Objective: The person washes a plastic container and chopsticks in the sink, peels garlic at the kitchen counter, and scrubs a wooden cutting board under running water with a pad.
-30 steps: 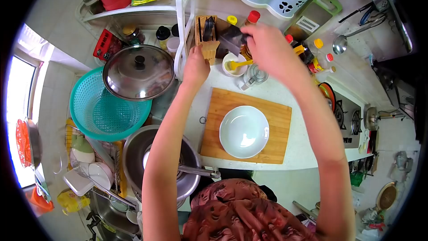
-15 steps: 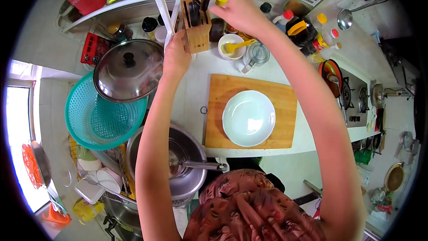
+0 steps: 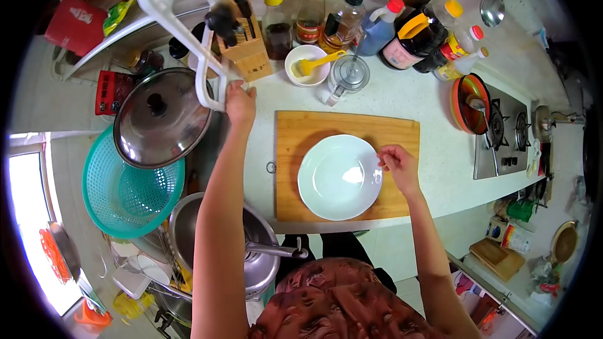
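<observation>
A white bowl [image 3: 340, 177] sits on a wooden cutting board [image 3: 289, 144]. My right hand [image 3: 399, 166] is at the bowl's right rim, its fingers curled; whether they grip the rim is too small to tell. My left hand [image 3: 240, 103] is beside the lower end of a white rack frame [image 3: 212, 91], just below the wooden knife block [image 3: 247, 58], with fingers partly spread and nothing visible in them. Black-handled knives [image 3: 240, 0] stand in the block. Right of it is a small white bowl [image 3: 292, 66] with a yellow brush [image 3: 321, 61].
A glass jar [image 3: 350, 74] stands behind the board, with several bottles [image 3: 311, 9] along the wall. To the left are a metal lid [image 3: 163, 132], a green colander [image 3: 100, 194] and a steel pot [image 3: 260, 229]. An orange bowl [image 3: 461, 107] is beside the stove [image 3: 502, 141].
My right hand has come down from the knife block to the white bowl's rim. My left hand has moved slightly below the block. The knife handles now stand in the block.
</observation>
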Action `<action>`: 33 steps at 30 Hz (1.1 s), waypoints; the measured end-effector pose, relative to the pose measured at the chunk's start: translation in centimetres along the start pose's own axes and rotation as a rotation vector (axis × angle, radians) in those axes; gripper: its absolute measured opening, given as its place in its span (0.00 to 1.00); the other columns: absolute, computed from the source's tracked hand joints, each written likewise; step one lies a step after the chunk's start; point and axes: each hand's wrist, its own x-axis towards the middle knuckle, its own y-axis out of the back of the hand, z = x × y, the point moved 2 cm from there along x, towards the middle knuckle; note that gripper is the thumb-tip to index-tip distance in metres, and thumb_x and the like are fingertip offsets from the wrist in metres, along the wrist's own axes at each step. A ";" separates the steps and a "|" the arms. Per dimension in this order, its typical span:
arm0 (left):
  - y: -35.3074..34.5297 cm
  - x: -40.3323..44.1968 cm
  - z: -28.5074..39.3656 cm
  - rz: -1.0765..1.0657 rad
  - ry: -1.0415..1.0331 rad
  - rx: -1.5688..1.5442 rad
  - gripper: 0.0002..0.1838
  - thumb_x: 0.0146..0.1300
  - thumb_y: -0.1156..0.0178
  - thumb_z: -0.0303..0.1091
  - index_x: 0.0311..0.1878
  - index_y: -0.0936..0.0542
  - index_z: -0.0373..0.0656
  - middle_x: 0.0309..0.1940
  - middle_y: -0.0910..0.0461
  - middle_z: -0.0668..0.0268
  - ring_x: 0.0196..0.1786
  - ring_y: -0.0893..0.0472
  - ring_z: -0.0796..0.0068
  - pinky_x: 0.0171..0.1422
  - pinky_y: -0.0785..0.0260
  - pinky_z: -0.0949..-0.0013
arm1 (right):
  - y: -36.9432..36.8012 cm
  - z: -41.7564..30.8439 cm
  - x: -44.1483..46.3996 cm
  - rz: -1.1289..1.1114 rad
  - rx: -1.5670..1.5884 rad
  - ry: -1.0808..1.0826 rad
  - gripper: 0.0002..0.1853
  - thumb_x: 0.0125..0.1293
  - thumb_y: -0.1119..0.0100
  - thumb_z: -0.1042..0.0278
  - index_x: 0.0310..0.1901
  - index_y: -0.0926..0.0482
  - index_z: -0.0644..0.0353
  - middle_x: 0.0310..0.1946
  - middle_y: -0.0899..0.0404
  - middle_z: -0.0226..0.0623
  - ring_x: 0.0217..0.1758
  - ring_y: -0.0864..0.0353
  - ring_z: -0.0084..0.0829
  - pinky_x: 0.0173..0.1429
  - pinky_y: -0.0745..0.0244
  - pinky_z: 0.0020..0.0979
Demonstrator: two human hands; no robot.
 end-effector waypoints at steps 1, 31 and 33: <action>0.1 0.1 0.7 0.048 0.003 0.001 0.18 0.61 0.31 0.38 0.49 0.20 0.36 0.53 0.22 0.48 0.55 0.21 0.46 0.58 0.27 0.50 | 0.2 0.4 -0.5 0.001 0.025 -0.005 0.09 0.74 0.48 0.78 0.52 0.21 0.63 0.41 0.15 0.34 0.38 0.15 0.23 0.41 0.21 0.24; 2.1 0.8 1.1 -0.163 0.298 0.035 0.12 0.59 0.34 0.43 0.41 0.10 0.49 0.42 0.12 0.59 0.46 0.13 0.56 0.53 0.20 0.57 | -18.6 -24.8 13.3 0.125 -0.579 1.133 0.18 0.61 0.33 0.70 0.53 0.22 0.53 0.43 0.21 0.42 0.40 0.16 0.44 0.41 0.19 0.41; 2.1 0.7 1.1 -0.147 0.298 0.000 0.13 0.59 0.33 0.42 0.42 0.10 0.47 0.39 0.12 0.56 0.44 0.12 0.55 0.52 0.21 0.58 | -19.9 -25.9 14.5 0.147 -0.686 1.116 0.20 0.60 0.31 0.67 0.53 0.24 0.56 0.43 0.22 0.45 0.38 0.15 0.46 0.39 0.18 0.42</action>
